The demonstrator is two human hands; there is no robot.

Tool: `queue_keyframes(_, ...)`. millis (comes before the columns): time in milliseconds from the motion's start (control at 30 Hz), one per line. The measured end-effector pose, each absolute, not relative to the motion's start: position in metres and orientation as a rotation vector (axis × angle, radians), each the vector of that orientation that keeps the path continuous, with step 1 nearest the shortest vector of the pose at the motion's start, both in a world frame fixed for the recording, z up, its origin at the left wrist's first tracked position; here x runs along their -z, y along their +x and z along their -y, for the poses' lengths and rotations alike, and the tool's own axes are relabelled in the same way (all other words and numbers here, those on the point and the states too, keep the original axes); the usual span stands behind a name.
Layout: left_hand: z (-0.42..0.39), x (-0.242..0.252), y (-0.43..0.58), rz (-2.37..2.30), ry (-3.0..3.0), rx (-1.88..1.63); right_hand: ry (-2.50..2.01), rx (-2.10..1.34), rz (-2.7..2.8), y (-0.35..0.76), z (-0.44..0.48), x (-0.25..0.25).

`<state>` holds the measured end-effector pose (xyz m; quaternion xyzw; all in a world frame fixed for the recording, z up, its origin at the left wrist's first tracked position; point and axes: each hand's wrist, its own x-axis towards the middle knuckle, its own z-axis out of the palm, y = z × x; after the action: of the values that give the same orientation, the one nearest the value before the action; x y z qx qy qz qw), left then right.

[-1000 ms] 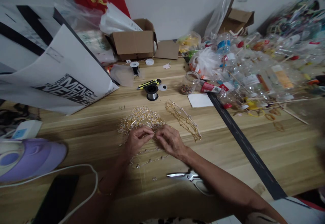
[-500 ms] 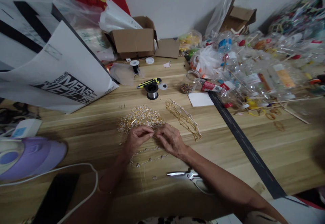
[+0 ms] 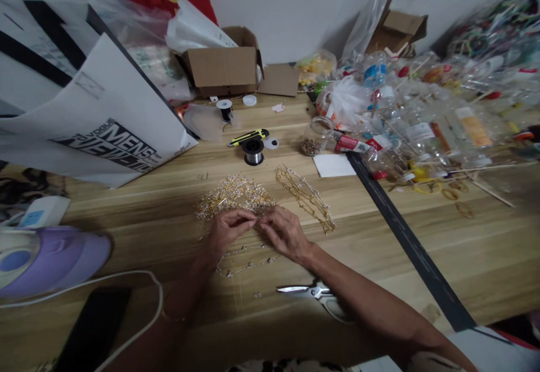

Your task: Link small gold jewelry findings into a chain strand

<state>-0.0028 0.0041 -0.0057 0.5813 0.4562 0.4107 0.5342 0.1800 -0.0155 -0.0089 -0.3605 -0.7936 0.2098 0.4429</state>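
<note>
My left hand (image 3: 231, 230) and my right hand (image 3: 284, 231) meet fingertip to fingertip at the front edge of a pile of small gold and silver jewellery pieces (image 3: 234, 193). Both are closed in a pinch; what sits between the fingers is too small to make out. Beneath the hands, a silver beaded chain (image 3: 250, 265) lies in a loop on the wooden table (image 3: 202, 327), partly hidden by the left hand and wrist. Gold and silver chains (image 3: 304, 197) lie stretched out to the right of the pile. Scissors (image 3: 316, 293) rest beside my right forearm.
Beyond the pile are a wire spool (image 3: 253, 151), a yellow-black utility knife (image 3: 248, 137) and a jar of beads (image 3: 316, 135). Plastic bottles (image 3: 422, 124) crowd the right. At left stand a paper bag (image 3: 105, 119) and a purple device (image 3: 71, 259); a phone (image 3: 95, 327) lies nearer.
The view has shifted very slightly. Both hands keep the same pinched position in front of the pile, with no clear movement of the objects around them.
</note>
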Motion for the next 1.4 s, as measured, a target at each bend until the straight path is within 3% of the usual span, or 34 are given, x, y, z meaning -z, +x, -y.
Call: queue_keyframes(1400, -0.0045, 0.0079, -0.0025, -1.044, 1.395, -0.988, -0.902, -0.483, 1.997, 0.1797, 0.0149, 0.0126)
